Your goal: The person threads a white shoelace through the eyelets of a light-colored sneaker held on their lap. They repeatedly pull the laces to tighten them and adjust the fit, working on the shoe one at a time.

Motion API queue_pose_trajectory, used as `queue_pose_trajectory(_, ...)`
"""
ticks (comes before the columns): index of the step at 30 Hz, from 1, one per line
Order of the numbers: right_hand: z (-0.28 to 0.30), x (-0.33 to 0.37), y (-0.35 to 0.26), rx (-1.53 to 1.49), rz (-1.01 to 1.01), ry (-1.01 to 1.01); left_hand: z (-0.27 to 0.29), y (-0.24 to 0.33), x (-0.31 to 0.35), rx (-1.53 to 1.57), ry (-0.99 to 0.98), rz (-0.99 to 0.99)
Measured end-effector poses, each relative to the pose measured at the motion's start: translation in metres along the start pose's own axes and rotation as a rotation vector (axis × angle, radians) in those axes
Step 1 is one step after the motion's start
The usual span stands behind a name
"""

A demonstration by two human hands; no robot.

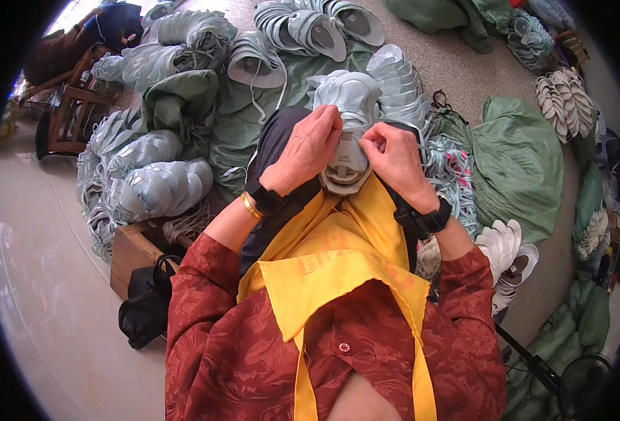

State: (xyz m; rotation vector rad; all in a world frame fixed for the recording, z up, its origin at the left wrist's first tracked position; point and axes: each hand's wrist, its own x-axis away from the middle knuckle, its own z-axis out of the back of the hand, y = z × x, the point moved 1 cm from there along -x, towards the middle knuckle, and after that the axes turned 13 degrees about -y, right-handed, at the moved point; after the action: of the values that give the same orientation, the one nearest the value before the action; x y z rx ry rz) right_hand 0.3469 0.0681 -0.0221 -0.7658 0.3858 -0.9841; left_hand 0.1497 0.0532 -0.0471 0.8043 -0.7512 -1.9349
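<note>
A pale grey mesh shoe upper (350, 91) lies between my knees, its toe pointing away and its heel end toward me. My left hand (308, 144) is closed at the left side of its throat, knuckles up. On the other side my right hand (395, 158) pinches with thumb and forefinger. A thin pale shoelace (353, 130) runs across the upper from one hand to the other. The fingertips of my left hand are mostly hidden by the hand itself. A yellow apron (338, 274) covers my lap just below the heel end.
Stacked pale uppers (163, 189) lie at the left, with more uppers (303, 31) ahead. A green sack (520, 168) sits at the right, beside tangled laces (450, 172). White shoe uppers (499, 252) rest near my right elbow. A wooden box (133, 256) and a black bag (145, 309) stand at the left.
</note>
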Motion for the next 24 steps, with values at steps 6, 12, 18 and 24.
queue_pose_trajectory(6,0.008,-0.015,-0.005,0.121,0.023,-0.081,-0.008,-0.005,0.002,0.023,0.074,0.016)
queue_pose_trajectory(12,0.010,-0.024,-0.004,0.283,0.102,-0.085,-0.011,-0.007,0.003,0.127,0.096,0.097)
queue_pose_trajectory(18,0.014,-0.033,-0.006,0.300,0.063,-0.170,-0.011,-0.009,0.004,0.161,0.119,0.096)
queue_pose_trajectory(24,0.010,-0.028,-0.004,0.027,-0.133,-0.257,-0.011,-0.008,0.004,0.209,0.123,0.135)
